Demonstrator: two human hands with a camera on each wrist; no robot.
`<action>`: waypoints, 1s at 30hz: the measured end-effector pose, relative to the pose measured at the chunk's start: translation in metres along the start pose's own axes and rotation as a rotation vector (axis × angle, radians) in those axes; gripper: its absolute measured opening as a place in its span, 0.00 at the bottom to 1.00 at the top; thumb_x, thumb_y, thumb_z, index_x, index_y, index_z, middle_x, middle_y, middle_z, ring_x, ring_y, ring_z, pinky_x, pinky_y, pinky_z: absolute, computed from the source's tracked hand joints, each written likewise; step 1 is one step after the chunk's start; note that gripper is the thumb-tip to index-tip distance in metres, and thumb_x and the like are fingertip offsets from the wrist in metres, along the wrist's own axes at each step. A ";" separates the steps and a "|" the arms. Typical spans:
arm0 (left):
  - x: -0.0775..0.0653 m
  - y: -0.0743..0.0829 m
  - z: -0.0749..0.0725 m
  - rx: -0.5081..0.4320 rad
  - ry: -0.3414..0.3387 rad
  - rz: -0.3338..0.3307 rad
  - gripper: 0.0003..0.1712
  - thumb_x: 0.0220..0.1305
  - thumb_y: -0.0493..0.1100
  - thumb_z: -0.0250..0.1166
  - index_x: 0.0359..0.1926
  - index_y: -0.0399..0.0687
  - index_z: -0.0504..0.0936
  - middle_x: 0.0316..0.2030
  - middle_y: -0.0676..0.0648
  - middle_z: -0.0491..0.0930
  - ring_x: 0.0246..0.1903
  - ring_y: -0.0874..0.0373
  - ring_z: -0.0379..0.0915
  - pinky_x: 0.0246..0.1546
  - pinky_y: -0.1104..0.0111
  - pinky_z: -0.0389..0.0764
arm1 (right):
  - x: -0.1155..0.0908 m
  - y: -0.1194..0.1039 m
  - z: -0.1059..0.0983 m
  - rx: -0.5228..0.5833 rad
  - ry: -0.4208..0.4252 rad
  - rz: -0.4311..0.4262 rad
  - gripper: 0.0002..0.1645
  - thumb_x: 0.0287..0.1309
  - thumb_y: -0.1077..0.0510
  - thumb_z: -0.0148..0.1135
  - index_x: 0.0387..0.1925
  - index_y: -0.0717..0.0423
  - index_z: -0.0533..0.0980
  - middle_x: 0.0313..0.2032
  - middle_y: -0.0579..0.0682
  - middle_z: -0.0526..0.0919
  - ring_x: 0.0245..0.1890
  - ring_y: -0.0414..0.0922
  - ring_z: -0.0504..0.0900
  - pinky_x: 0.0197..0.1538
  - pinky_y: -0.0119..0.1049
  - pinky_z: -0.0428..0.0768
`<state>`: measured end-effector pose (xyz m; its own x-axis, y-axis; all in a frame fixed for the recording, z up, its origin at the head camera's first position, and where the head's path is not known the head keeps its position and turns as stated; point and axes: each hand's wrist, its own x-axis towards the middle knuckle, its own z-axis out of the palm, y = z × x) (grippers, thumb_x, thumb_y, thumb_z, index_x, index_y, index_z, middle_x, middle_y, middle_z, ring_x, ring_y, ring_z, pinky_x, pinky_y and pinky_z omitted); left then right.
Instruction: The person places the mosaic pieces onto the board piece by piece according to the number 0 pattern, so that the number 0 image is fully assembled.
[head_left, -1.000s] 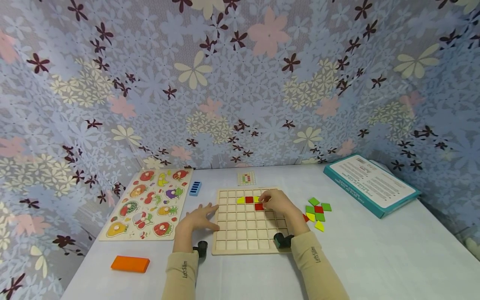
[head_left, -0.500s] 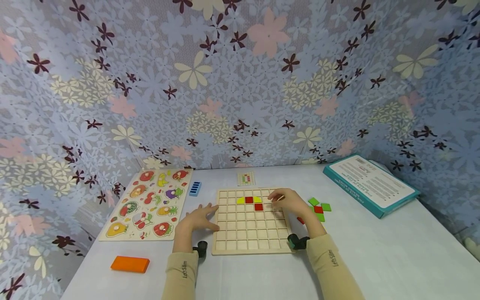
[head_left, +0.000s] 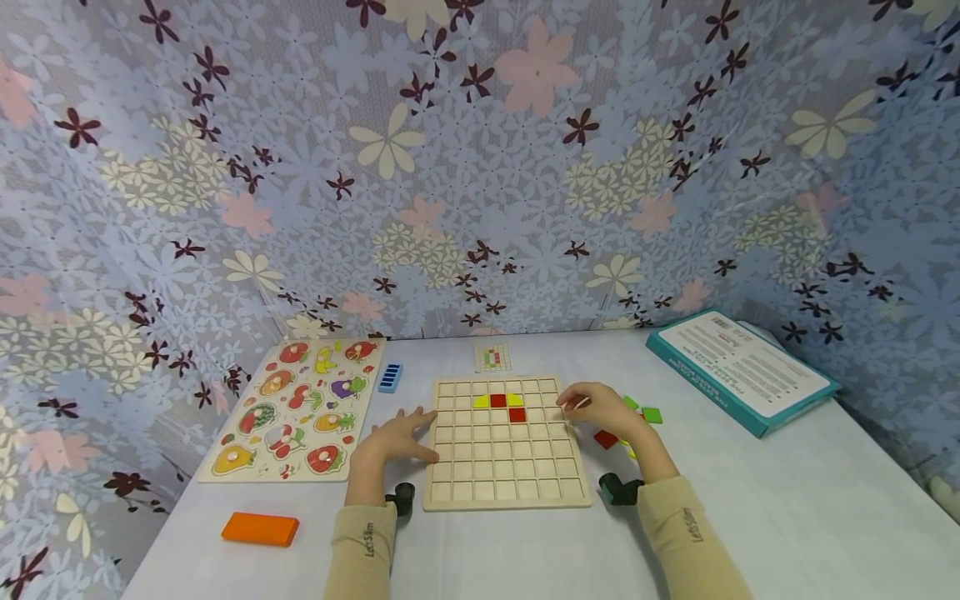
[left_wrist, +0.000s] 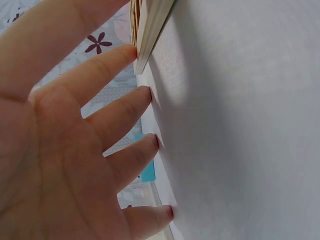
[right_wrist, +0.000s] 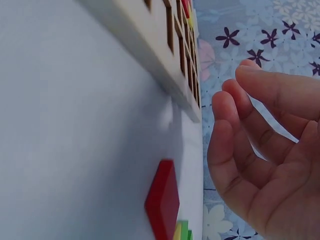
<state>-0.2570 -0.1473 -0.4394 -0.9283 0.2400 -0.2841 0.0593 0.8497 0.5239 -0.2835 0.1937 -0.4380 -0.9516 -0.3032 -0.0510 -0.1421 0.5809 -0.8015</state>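
Note:
The wooden grid board [head_left: 480, 467] lies flat on the white table. Near its far side sit two red square tiles [head_left: 517, 414] and two yellow tiles [head_left: 482, 402] with a curved edge. My left hand [head_left: 397, 437] has its fingers spread, thumb and index finger touching the board's left edge. Just off the right edge, my right hand [head_left: 592, 406] hovers with loosely curled fingers. In the right wrist view nothing shows between those fingers. Under this hand a red tile [head_left: 606, 438] and several green tiles [head_left: 652, 415] lie on the table, partly hidden by the wrist.
Behind the board lies a small pattern card [head_left: 492, 357]. A fruit puzzle board [head_left: 300, 408], a blue block [head_left: 390, 377] and an orange bar [head_left: 260, 528] are on the left. At the back right rests a teal-edged box [head_left: 742, 367], with a floral cloth behind the table.
My right hand has drawn away from the tiles on the board to the right, past its edge and toward the loose tiles. The left hand has stayed in place.

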 end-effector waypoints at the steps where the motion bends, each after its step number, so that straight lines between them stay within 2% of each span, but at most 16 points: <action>1: 0.000 0.000 0.000 0.000 0.000 0.000 0.44 0.47 0.51 0.71 0.66 0.51 0.64 0.69 0.41 0.54 0.69 0.37 0.38 0.61 0.33 0.37 | -0.001 0.001 -0.001 0.003 -0.004 -0.001 0.11 0.53 0.66 0.61 0.41 0.64 0.77 0.34 0.52 0.78 0.36 0.46 0.75 0.36 0.36 0.77; 11: 0.001 -0.001 0.001 0.000 0.003 0.003 0.44 0.47 0.51 0.71 0.66 0.51 0.64 0.69 0.41 0.54 0.69 0.38 0.39 0.61 0.33 0.37 | -0.012 0.011 -0.009 -0.013 -0.040 0.035 0.10 0.53 0.67 0.61 0.39 0.63 0.77 0.34 0.53 0.77 0.34 0.45 0.75 0.37 0.37 0.81; 16: 0.000 0.000 0.000 -0.003 0.005 0.001 0.44 0.47 0.51 0.71 0.66 0.51 0.64 0.69 0.41 0.54 0.69 0.38 0.39 0.61 0.34 0.36 | -0.018 0.014 -0.014 -0.021 -0.068 0.007 0.11 0.52 0.69 0.60 0.39 0.65 0.76 0.34 0.56 0.78 0.34 0.46 0.75 0.36 0.36 0.80; 20: -0.001 0.000 0.000 -0.006 0.003 0.000 0.44 0.47 0.50 0.70 0.66 0.51 0.64 0.69 0.41 0.54 0.69 0.38 0.39 0.61 0.34 0.36 | -0.020 0.017 -0.017 -0.041 -0.109 -0.001 0.15 0.45 0.75 0.57 0.39 0.66 0.76 0.34 0.56 0.78 0.32 0.46 0.74 0.33 0.35 0.78; 25: -0.002 0.001 0.000 -0.008 -0.002 0.004 0.44 0.48 0.50 0.70 0.66 0.51 0.64 0.69 0.41 0.54 0.69 0.38 0.38 0.61 0.34 0.36 | -0.022 0.017 -0.020 -0.093 -0.149 0.060 0.24 0.32 0.80 0.55 0.36 0.62 0.77 0.32 0.53 0.76 0.31 0.46 0.71 0.30 0.32 0.75; 30: -0.001 0.001 0.000 -0.008 0.002 0.006 0.44 0.48 0.50 0.70 0.67 0.51 0.64 0.69 0.40 0.54 0.69 0.37 0.38 0.61 0.34 0.36 | -0.023 0.016 -0.022 -0.150 -0.159 0.098 0.24 0.31 0.81 0.57 0.33 0.59 0.77 0.30 0.51 0.75 0.30 0.46 0.69 0.30 0.32 0.71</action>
<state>-0.2556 -0.1471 -0.4385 -0.9285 0.2440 -0.2800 0.0613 0.8444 0.5323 -0.2699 0.2265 -0.4362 -0.9098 -0.3476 -0.2269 -0.1012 0.7158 -0.6909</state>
